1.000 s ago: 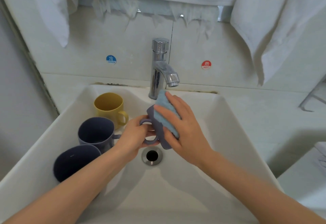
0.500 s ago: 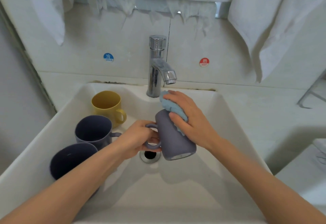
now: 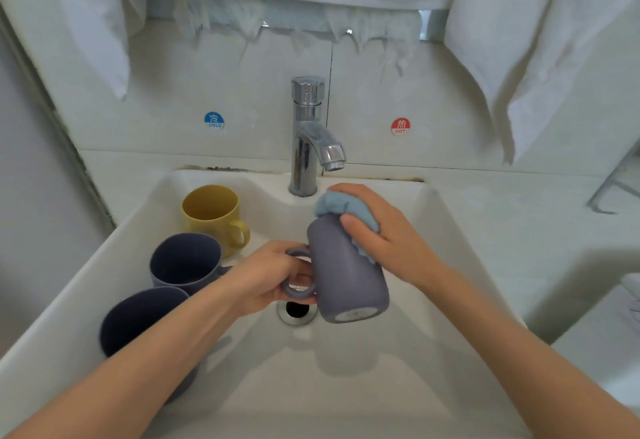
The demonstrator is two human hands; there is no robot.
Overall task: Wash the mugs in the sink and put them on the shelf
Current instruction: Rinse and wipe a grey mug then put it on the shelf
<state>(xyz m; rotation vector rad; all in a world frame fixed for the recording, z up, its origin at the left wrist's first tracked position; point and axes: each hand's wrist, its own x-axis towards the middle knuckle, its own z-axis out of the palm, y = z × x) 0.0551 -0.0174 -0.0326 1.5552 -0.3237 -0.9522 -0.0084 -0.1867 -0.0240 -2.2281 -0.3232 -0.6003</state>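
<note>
Matte grey-violet, the cylindrical ceramic mug (image 3: 346,276) hangs tilted, base towards you, above the round metal drain (image 3: 296,312) of the glossy white sink (image 3: 381,386). Your left hand (image 3: 266,276) grips its looped handle; your right hand (image 3: 388,234) curls round a fuzzy pale-blue cloth (image 3: 332,205) at its mouth. Inside the sink's left side sit a yellow mug (image 3: 211,217), a dark navy mug (image 3: 183,262) and a second navy mug (image 3: 138,321).

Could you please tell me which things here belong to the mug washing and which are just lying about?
Part of the job: grey mug gripped by the left hand, blue cloth under the right hand, yellow mug, middle dark mug, nearest dark mug, sink, tap.

Just there: white towels, cold sticker, hot sticker.
</note>
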